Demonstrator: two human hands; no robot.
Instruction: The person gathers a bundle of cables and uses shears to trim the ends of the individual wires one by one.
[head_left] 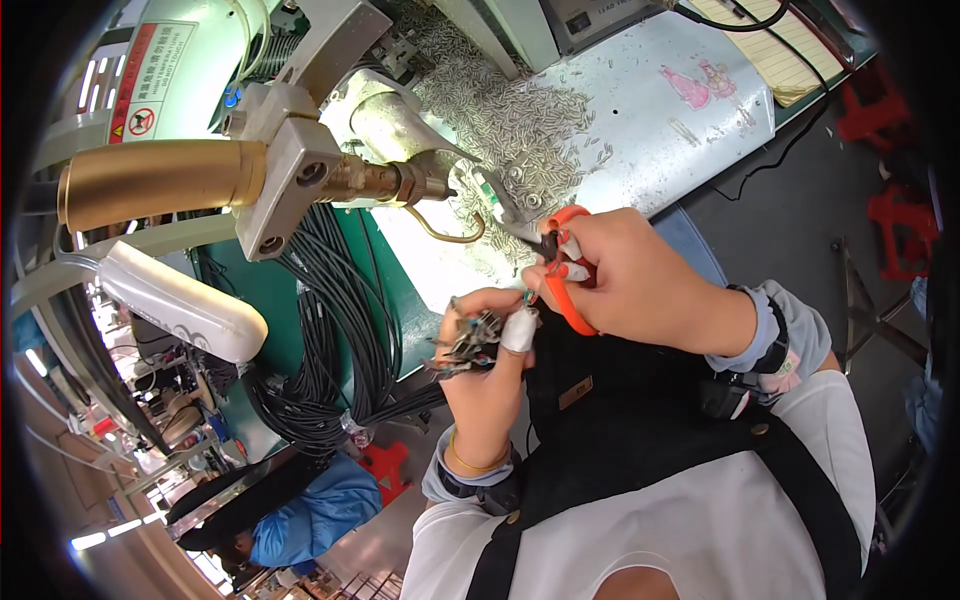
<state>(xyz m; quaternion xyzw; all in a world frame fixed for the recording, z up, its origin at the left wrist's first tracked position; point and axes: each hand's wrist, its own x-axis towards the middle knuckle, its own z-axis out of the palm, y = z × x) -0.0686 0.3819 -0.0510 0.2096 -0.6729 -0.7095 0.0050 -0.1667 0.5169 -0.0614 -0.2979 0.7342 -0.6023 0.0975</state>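
Observation:
My right hand is closed around a pair of scissors with orange loop handles. White tape wraps some of its fingertips. The scissors' metal blades point up and left over the bright tabletop, with a small green and white piece by their tip. Just below and left, my left hand grips a bunch of cable ends with frayed, silvery strands. White tape covers its thumb, and a small green bit shows at the thumb tip. Black cables run from this hand leftward into a large bundle.
A machine arm with a brass-coloured cylinder and bent copper tube reaches over the table at left. A white lamp-like housing hangs below it. Many small metal pieces cover the tabletop's far part. Red stools stand at right.

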